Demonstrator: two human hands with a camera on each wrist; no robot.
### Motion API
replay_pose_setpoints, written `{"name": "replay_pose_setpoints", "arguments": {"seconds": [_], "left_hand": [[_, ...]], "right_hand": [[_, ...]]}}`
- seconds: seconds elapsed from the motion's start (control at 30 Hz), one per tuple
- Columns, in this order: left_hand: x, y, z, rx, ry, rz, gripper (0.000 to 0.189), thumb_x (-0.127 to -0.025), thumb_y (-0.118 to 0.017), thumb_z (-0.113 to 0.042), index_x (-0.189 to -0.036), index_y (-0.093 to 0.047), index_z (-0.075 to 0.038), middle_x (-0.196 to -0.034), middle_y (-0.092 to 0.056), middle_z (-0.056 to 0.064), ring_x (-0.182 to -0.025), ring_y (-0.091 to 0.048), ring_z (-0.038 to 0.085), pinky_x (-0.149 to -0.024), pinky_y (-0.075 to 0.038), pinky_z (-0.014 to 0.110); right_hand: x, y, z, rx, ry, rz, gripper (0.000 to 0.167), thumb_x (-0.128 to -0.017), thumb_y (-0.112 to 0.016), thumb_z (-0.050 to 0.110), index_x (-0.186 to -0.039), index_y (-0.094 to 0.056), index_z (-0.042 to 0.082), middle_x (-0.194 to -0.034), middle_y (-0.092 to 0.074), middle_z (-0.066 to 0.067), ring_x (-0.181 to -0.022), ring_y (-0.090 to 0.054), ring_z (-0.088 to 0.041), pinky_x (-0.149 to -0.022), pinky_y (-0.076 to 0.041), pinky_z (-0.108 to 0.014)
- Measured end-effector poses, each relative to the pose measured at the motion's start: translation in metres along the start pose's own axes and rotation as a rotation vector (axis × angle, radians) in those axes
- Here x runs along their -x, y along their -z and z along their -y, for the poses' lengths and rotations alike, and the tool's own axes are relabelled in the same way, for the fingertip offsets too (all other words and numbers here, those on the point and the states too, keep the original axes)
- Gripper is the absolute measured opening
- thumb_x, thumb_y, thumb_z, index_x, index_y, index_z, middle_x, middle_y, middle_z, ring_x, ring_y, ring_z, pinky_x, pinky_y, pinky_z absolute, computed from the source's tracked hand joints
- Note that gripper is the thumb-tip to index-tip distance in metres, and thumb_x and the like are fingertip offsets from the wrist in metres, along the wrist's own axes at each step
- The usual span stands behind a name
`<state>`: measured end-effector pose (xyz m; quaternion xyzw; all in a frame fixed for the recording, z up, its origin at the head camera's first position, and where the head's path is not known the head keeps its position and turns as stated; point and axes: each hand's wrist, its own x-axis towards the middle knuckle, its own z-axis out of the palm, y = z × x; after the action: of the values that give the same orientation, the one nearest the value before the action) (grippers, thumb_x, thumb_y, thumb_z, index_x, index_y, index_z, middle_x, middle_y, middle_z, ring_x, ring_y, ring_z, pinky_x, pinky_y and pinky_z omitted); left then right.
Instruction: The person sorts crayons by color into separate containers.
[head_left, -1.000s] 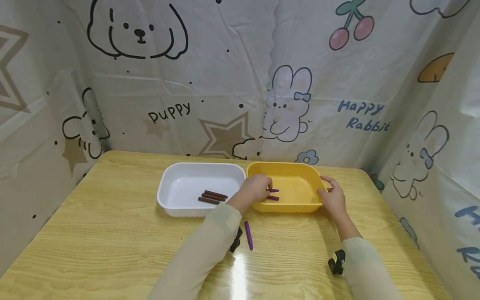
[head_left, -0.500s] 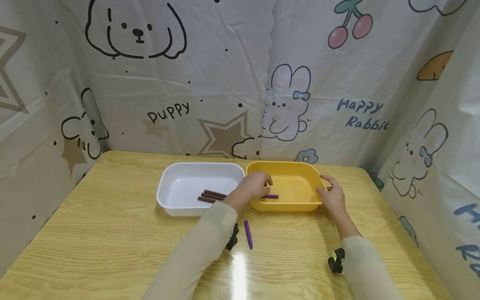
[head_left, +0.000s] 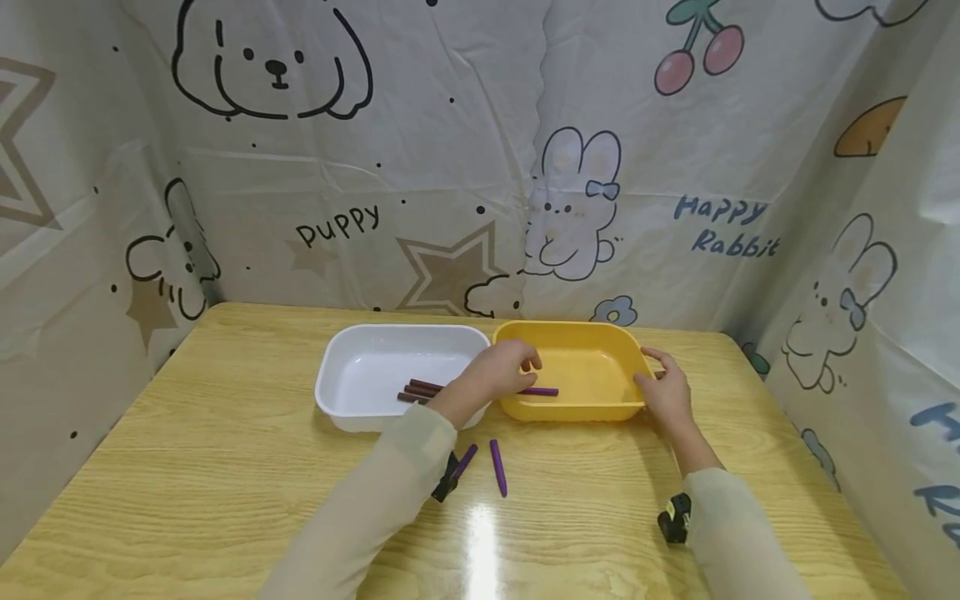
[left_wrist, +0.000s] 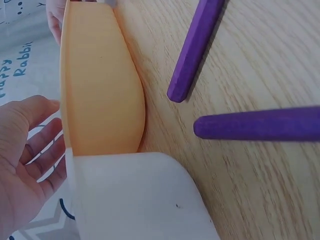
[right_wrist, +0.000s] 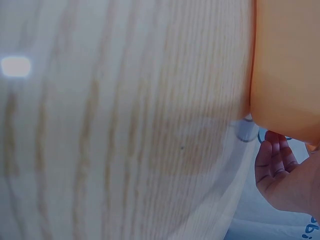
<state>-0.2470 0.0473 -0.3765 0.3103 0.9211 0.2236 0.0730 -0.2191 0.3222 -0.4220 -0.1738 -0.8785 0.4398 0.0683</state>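
My left hand [head_left: 501, 368] hovers over the left end of the yellow tray [head_left: 577, 411], its fingers loosely bent with nothing between them. Below it, inside that tray, lies a purple crayon [head_left: 542, 392], partly covered by the hand. In the left wrist view the same hand [left_wrist: 27, 155] shows an empty palm beside the tray rims. At the tray's right end my right hand [head_left: 667, 392] grips the rim between thumb and fingers. Two more purple crayons, one near the left wrist [head_left: 467, 460] and one to its right [head_left: 498, 468], lie on the table in front.
A white tray [head_left: 337, 410] stands against the yellow one on its left, with several brown crayons [head_left: 420, 387] inside, partly hidden by my left forearm. Behind the wooden table [head_left: 187, 433] hangs a printed cloth [head_left: 420, 167], which also closes off both sides.
My left hand has let go of the purple crayon in the yellow tray and drawn slightly left. A second crayon on the table has come into sight beside its wrist. The right hand stays put.
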Motion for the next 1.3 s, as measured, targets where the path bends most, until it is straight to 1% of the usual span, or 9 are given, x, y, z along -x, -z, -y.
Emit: {"name": "replay_pose_setpoints", "arguments": {"seconds": [0.27, 0.4, 0.5, 0.63, 0.77, 0.97, 1.07, 1.2, 1.3], "left_hand": [[0.013, 0.006, 0.003, 0.019, -0.004, -0.026, 0.023, -0.089, -0.063, -0.020, -0.110, -0.066, -0.009, -0.107, -0.065, 0.006, -0.101, -0.060, 0.021, -0.092, -0.048, 0.034], [0.022, 0.008, 0.004, 0.035, -0.025, -0.048, 0.023, -0.089, -0.064, -0.020, -0.108, -0.067, -0.009, -0.104, -0.065, 0.007, -0.098, -0.060, 0.021, -0.089, -0.049, 0.033], [0.029, 0.008, 0.005, 0.045, -0.034, -0.060, 0.023, -0.088, -0.064, -0.019, -0.108, -0.067, -0.008, -0.102, -0.065, 0.007, -0.095, -0.060, 0.021, -0.087, -0.048, 0.033], [0.039, 0.010, 0.004, 0.071, -0.025, -0.066, 0.023, -0.088, -0.064, -0.020, -0.107, -0.067, -0.007, -0.100, -0.065, 0.007, -0.094, -0.060, 0.021, -0.086, -0.048, 0.034], [0.052, 0.011, 0.003, 0.104, -0.027, -0.071, 0.022, -0.088, -0.064, -0.020, -0.107, -0.066, -0.007, -0.100, -0.064, 0.007, -0.096, -0.059, 0.022, -0.085, -0.048, 0.034], [0.071, 0.008, 0.005, 0.094, -0.039, -0.072, 0.020, -0.088, -0.064, -0.019, -0.105, -0.066, -0.008, -0.099, -0.064, 0.006, -0.092, -0.058, 0.019, -0.084, -0.048, 0.034], [0.082, 0.006, 0.006, 0.108, -0.045, -0.060, 0.021, -0.087, -0.064, -0.018, -0.105, -0.067, -0.005, -0.098, -0.065, 0.007, -0.092, -0.059, 0.020, -0.084, -0.049, 0.034], [0.097, 0.002, 0.009, 0.127, -0.031, -0.037, 0.023, -0.087, -0.065, -0.018, -0.105, -0.067, -0.004, -0.099, -0.065, 0.008, -0.092, -0.060, 0.021, -0.081, -0.049, 0.034], [0.109, -0.003, 0.012, 0.114, -0.023, -0.020, 0.023, -0.085, -0.066, -0.019, -0.104, -0.067, -0.005, -0.096, -0.065, 0.007, -0.090, -0.060, 0.020, -0.078, -0.049, 0.033]], "right_hand": [[0.002, 0.001, 0.003, 0.001, -0.003, 0.006, 0.052, -0.091, -0.051, 0.012, -0.141, -0.041, 0.015, -0.117, -0.053, -0.026, -0.088, -0.060, -0.028, -0.056, -0.050, -0.021], [0.001, 0.001, 0.003, 0.001, -0.008, 0.006, 0.051, -0.091, -0.051, 0.013, -0.141, -0.040, 0.015, -0.120, -0.051, -0.026, -0.090, -0.059, -0.027, -0.057, -0.050, -0.020], [0.001, 0.001, 0.003, -0.002, -0.008, 0.006, 0.052, -0.091, -0.051, 0.013, -0.141, -0.040, 0.015, -0.120, -0.051, -0.026, -0.086, -0.058, -0.025, -0.056, -0.050, -0.021], [0.002, 0.001, 0.003, -0.001, -0.006, 0.010, 0.052, -0.090, -0.050, 0.013, -0.141, -0.040, 0.015, -0.118, -0.052, -0.026, -0.080, -0.057, -0.021, -0.054, -0.049, -0.020], [0.001, 0.001, 0.002, -0.005, -0.011, 0.015, 0.053, -0.090, -0.050, 0.013, -0.142, -0.040, 0.016, -0.118, -0.052, -0.025, -0.076, -0.057, -0.019, -0.054, -0.050, -0.022], [0.001, 0.001, 0.002, 0.006, 0.001, 0.007, 0.052, -0.090, -0.050, 0.013, -0.141, -0.040, 0.015, -0.118, -0.052, -0.025, -0.079, -0.056, -0.020, -0.053, -0.048, -0.020], [0.002, 0.002, 0.002, 0.004, 0.001, 0.008, 0.052, -0.090, -0.050, 0.013, -0.141, -0.040, 0.015, -0.118, -0.052, -0.026, -0.079, -0.056, -0.020, -0.054, -0.048, -0.020], [0.002, 0.001, 0.001, 0.006, 0.004, 0.010, 0.052, -0.090, -0.050, 0.013, -0.141, -0.040, 0.015, -0.118, -0.052, -0.025, -0.077, -0.055, -0.018, -0.054, -0.048, -0.020], [0.002, 0.001, 0.001, 0.005, 0.007, 0.014, 0.052, -0.090, -0.050, 0.013, -0.141, -0.040, 0.014, -0.118, -0.052, -0.025, -0.075, -0.055, -0.017, -0.054, -0.048, -0.021]]}}
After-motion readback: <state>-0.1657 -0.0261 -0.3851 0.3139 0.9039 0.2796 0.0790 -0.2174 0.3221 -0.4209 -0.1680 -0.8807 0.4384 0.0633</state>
